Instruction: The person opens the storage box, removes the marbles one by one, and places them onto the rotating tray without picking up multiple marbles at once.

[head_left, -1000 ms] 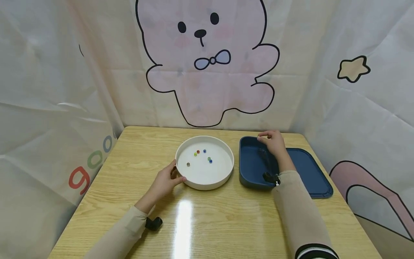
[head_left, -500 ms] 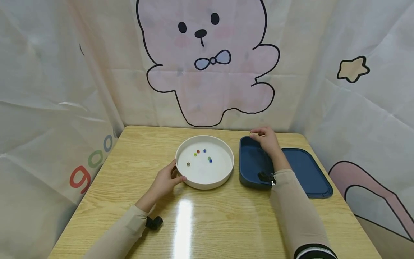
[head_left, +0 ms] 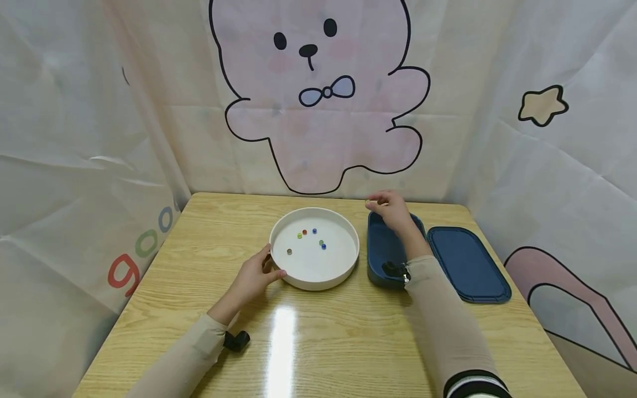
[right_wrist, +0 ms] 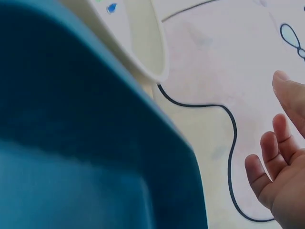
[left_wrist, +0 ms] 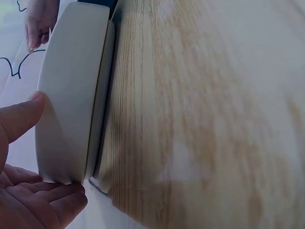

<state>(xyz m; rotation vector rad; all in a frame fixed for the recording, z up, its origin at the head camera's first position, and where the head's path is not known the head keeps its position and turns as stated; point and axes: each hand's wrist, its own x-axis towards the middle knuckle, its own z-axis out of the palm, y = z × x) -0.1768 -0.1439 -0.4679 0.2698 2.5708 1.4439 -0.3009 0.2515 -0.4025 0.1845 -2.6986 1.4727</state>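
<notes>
A white round tray with a low wall stands on the table, and several small coloured marbles lie on its floor, among them a red marble. My left hand holds the tray at its near left side, thumb at the rim and fingers against the wall in the left wrist view. Above the far edge of a blue rectangular box, my right hand pinches a small yellowish marble between thumb and fingertips. The right wrist view shows the box's inside, but not the marble in my fingers.
A flat blue lid lies on the wooden table to the right of the box. Printed cloth hangs behind the table and along both sides. My right forearm crosses over the box's right side.
My right hand has moved left from over the box's far right corner toward the tray, the small marble in its fingertips. My left hand and the tray have stayed in place.
</notes>
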